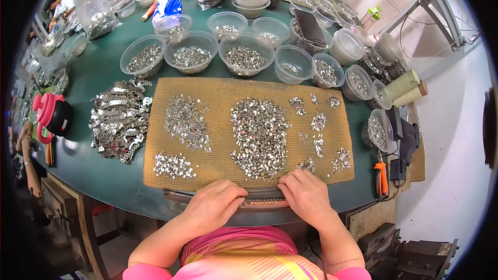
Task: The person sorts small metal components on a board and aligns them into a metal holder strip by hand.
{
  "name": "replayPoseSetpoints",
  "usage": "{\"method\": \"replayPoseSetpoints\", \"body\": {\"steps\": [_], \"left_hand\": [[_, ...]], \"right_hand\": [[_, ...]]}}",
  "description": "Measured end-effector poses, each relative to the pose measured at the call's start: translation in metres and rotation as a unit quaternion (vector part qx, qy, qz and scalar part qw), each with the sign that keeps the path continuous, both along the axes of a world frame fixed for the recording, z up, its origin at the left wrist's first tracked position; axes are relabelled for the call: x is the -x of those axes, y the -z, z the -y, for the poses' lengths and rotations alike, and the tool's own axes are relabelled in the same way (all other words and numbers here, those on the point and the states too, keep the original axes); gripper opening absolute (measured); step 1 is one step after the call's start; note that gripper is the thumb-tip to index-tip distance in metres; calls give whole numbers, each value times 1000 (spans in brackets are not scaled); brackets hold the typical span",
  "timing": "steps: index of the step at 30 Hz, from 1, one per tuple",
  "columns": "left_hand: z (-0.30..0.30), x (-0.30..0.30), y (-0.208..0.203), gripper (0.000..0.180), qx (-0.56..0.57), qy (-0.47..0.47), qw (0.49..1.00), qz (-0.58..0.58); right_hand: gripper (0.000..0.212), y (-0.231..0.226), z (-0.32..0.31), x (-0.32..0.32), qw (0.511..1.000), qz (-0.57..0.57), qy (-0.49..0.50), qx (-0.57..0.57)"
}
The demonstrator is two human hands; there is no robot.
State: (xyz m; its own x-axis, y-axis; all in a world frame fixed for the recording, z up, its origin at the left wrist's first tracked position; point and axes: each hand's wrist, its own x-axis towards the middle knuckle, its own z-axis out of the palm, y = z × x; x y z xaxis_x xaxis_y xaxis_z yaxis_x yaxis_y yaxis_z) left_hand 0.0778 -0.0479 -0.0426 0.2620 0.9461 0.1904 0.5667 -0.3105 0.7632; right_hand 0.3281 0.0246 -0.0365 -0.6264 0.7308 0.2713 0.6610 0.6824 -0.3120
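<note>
A pink-and-yellow shirt lies nearest; just beyond it, a row of small metal pieces runs left to right along the front edge of the counter, between the left hand and the right hand, neither clearly nearer. Each hand's fingers bunch at one end, hiding it, so whether they grip the row cannot be told. Farther off, the heap of metal links on the mesh mat is too fine to make out singly.

No legible words, numbers or signs on anything here.
</note>
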Motion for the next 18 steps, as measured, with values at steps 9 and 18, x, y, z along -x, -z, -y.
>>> {"method": "replayPoseSetpoints", "body": {"steps": [9,18], "left_hand": [[1,-3,3,16,-23,5,1000,-19],[1,-7,6,19,-22,-12,999,-22]], "right_hand": [[18,-11,11,15,995,-70,-73,19],[21,3,23,35,986,-86,-139,16]]}}
